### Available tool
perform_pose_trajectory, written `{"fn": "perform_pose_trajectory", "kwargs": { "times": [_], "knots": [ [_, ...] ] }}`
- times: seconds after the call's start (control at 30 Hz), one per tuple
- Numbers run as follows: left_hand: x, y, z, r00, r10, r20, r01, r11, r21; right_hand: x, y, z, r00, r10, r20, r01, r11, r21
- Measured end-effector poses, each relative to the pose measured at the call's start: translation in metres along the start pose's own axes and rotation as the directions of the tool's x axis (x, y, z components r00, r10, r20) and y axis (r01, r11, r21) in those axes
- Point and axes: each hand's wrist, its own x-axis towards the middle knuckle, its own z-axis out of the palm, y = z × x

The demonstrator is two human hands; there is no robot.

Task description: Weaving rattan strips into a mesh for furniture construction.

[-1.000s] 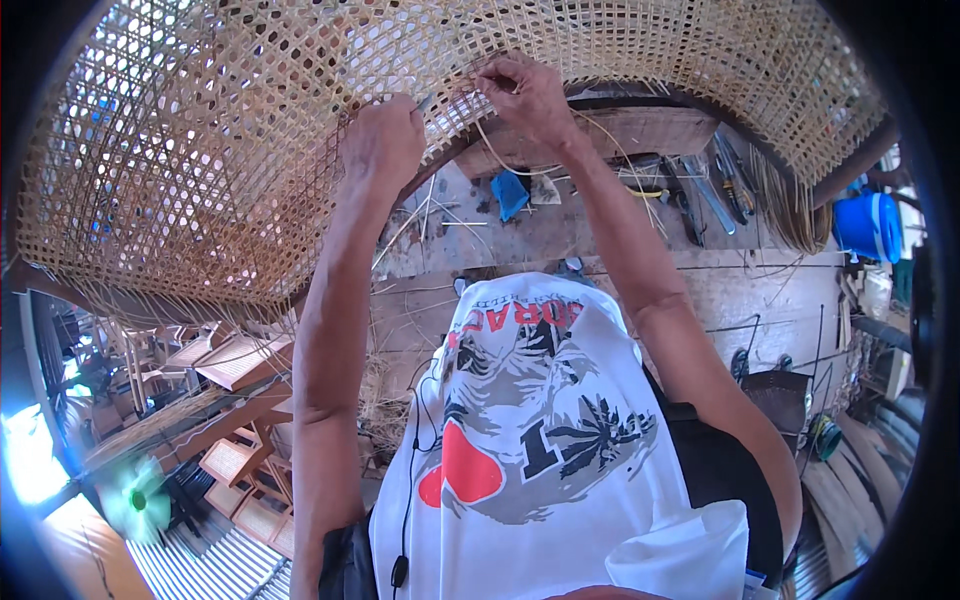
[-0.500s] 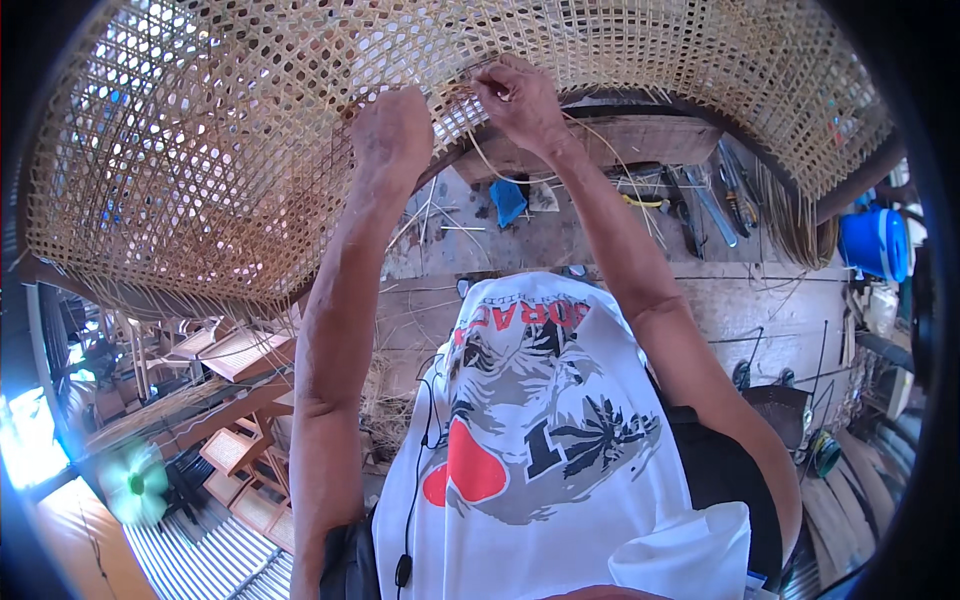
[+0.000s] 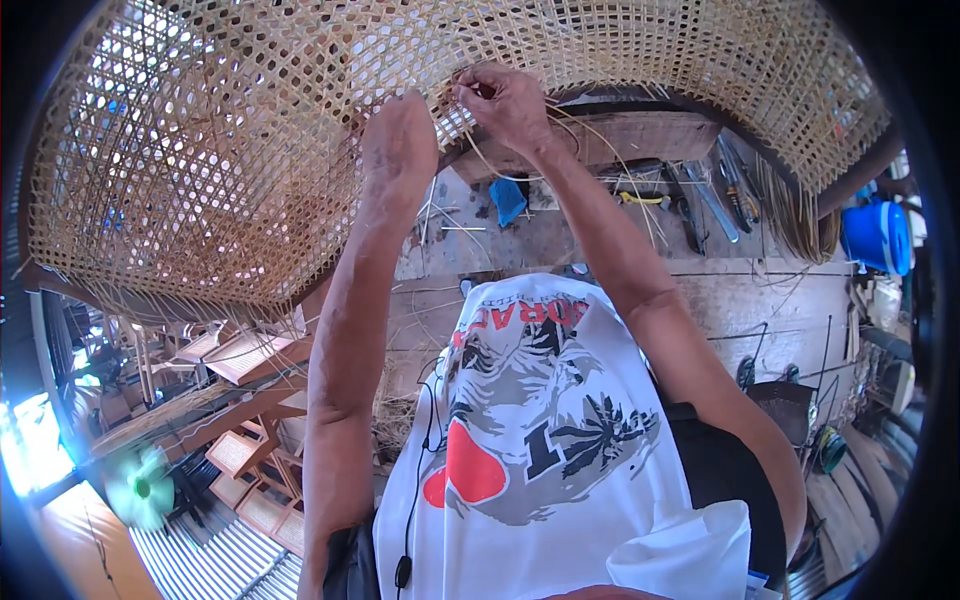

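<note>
A wide sheet of open-weave rattan cane webbing [image 3: 200, 170] arches across the top of the view on a dark wooden frame [image 3: 640, 100]. Both hands are at its near edge, a short gap apart. My left hand [image 3: 400, 145] is closed at the weave, its fingertips hidden behind its back. My right hand [image 3: 505, 105] has thumb and forefinger pinched together at the webbing, and what lies between them is too small to make out. Loose cane strands [image 3: 600, 135] trail from the edge near my right wrist.
On the wooden bench [image 3: 440, 255] lie a blue cloth piece [image 3: 508, 201], a yellow-handled tool [image 3: 642, 199], a long blade-like tool [image 3: 712, 203] and cane scraps. A cane bundle [image 3: 800, 220] hangs at right beside a blue bucket [image 3: 876, 238]. Wooden frames [image 3: 245, 450] and a green fan [image 3: 145, 487] stand lower left.
My right hand has shifted slightly left and down along the webbing's edge. My left hand has moved a little right and down. Both stay closed at the weave.
</note>
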Motion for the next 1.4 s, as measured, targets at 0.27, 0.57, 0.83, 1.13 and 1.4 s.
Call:
{"fn": "perform_pose_trajectory", "kwargs": {
  "times": [0.27,0.57,0.83,1.13,1.4],
  "knots": [
    [-0.009,-0.013,0.009,0.997,-0.009,-0.075,0.006,0.999,-0.034,-0.003,-0.011,0.018,0.976,-0.205,-0.070,0.197,0.974,-0.107],
    [-0.021,-0.058,-0.064,0.991,-0.097,-0.090,0.108,0.986,0.124,-0.009,-0.021,0.027,0.987,-0.161,-0.006,0.154,0.952,-0.264],
    [-0.111,-0.076,-0.176,0.958,0.072,-0.279,-0.041,0.992,0.116,-0.009,-0.154,0.013,0.902,-0.430,-0.037,0.432,0.898,0.090],
    [-0.049,-0.037,-0.068,0.995,0.042,-0.090,-0.051,0.994,-0.098,0.006,-0.017,-0.014,0.984,-0.169,-0.051,0.165,0.983,-0.076],
    [-0.007,-0.015,-0.051,0.998,-0.017,0.056,0.009,0.991,0.134,0.003,-0.025,-0.021,0.985,-0.169,0.023,0.171,0.978,-0.118]
  ]
}}
